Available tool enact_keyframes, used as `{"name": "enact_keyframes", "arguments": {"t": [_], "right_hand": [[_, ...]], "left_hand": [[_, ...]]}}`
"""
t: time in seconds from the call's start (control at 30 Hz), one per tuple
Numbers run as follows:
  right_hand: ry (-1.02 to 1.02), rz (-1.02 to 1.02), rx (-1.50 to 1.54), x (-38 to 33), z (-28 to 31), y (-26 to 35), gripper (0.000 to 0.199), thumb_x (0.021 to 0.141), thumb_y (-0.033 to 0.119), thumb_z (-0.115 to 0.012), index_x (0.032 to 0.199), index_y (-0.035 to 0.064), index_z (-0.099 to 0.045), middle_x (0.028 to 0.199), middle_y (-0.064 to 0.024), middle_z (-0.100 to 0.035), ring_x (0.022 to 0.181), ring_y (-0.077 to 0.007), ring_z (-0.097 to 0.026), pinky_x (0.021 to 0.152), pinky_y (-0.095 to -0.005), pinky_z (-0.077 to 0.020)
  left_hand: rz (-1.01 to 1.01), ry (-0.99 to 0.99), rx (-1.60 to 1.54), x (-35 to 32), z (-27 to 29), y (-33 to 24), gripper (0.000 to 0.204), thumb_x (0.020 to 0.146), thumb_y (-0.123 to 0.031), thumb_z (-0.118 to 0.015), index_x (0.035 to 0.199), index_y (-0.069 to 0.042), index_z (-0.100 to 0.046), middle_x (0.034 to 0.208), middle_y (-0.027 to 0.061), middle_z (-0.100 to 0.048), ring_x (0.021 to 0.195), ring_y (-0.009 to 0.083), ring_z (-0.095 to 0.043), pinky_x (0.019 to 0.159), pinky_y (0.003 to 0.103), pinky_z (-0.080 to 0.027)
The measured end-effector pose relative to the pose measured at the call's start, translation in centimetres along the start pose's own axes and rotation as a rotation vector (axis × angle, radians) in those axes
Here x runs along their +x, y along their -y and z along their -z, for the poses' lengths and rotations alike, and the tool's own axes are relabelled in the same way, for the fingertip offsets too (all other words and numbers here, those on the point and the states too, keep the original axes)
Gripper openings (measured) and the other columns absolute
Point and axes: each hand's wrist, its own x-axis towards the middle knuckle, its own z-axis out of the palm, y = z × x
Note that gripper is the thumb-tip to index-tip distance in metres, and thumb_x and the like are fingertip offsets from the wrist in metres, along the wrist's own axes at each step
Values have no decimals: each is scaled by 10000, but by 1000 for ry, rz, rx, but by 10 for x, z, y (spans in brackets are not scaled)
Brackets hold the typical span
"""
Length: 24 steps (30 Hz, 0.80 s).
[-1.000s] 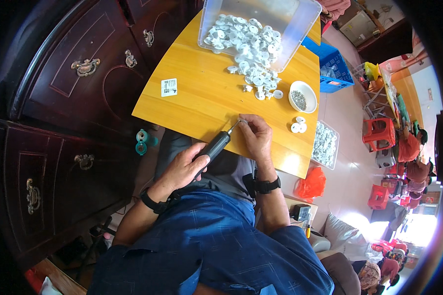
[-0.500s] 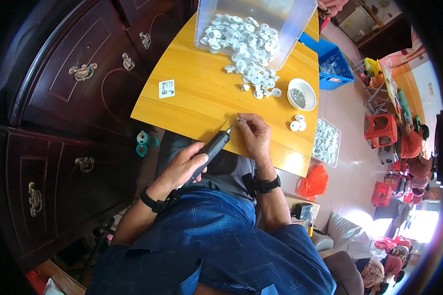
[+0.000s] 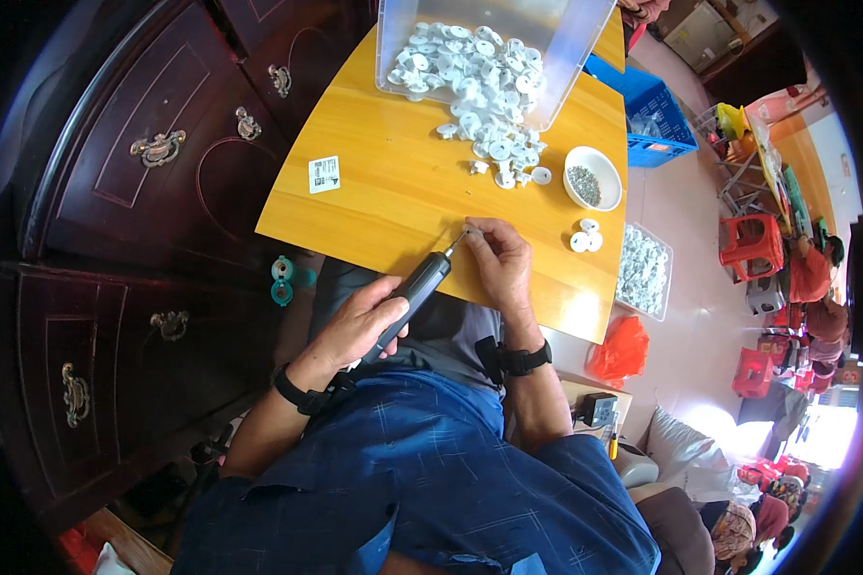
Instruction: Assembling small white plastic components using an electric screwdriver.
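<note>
Your left hand [image 3: 360,326] stays wrapped around the electric screwdriver [image 3: 410,295]; its tip has closed on the small white part [image 3: 472,233] pinched by your right hand [image 3: 501,261], near the white bowl [image 3: 593,178]. Driving looks underway.

My left hand [image 3: 360,326] grips an electric screwdriver [image 3: 408,297] at the table's [image 3: 374,206] near edge, its tip meeting a small part [image 3: 472,231] pinched under my right hand [image 3: 499,261]. Behind lies a tipped bin [image 3: 494,38] spilling plastic parts [image 3: 475,81]. Right of those sits a bowl of screws [image 3: 592,178], with 2 finished pieces [image 3: 585,236] before it. A cabinet [image 3: 115,192] stands left.
</note>
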Motion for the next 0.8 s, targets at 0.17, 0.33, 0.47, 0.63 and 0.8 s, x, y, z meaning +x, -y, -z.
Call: {"name": "enact_keyframes", "arguments": {"t": [0.17, 0.33, 0.47, 0.63, 0.8], "right_hand": [[-6, 19, -5, 1, 0, -5, 160, 846, 14, -697, 1005, 22, -713, 865, -72, -680, 734, -123, -640, 695, -252, -512], [-7, 8, -18, 0, 1, 1, 155, 848, 13, -691, 1002, 21, -711, 863, -80, -675, 713, -123, -627, 674, -253, -503], [-8, 30, -64, 0, 2, 3, 149, 849, 13, -686, 996, 17, -706, 846, -83, -663, 682, -122, -607, 651, -251, -492], [-29, 47, -17, 0, 1, 4, 156, 848, 13, -682, 1002, 16, -702, 832, -89, -654, 659, -130, -592, 627, -256, -478], [-22, 88, -46, 1, 2, 9, 158, 850, 8, -674, 1006, 19, -700, 837, -93, -653, 661, -133, -589, 626, -256, -474]], "left_hand": [[10, 2, 36, 1, -1, -3, 356, 998, -207, -491, 1305, -27, -502, 773, 24, -598, 562, 83, -568, 502, 221, -476], [22, -45, 96, 1, -4, -12, 395, 972, -218, -505, 1316, -23, -501, 770, 34, -583, 550, 79, -547, 494, 234, -453], [6, -49, 137, 4, -3, -12, 396, 968, -214, -514, 1317, -28, -510, 770, 31, -586, 555, 77, -550, 500, 232, -454], [-2, -55, 227, 5, -5, -16, 377, 979, -196, -509, 1316, -27, -510, 764, 19, -571, 567, 70, -545, 513, 223, -464], [-5, -75, 292, 4, -6, -20, 359, 991, -186, -503, 1310, -23, -509, 764, 10, -557, 584, 64, -537, 526, 217, -469]]}}
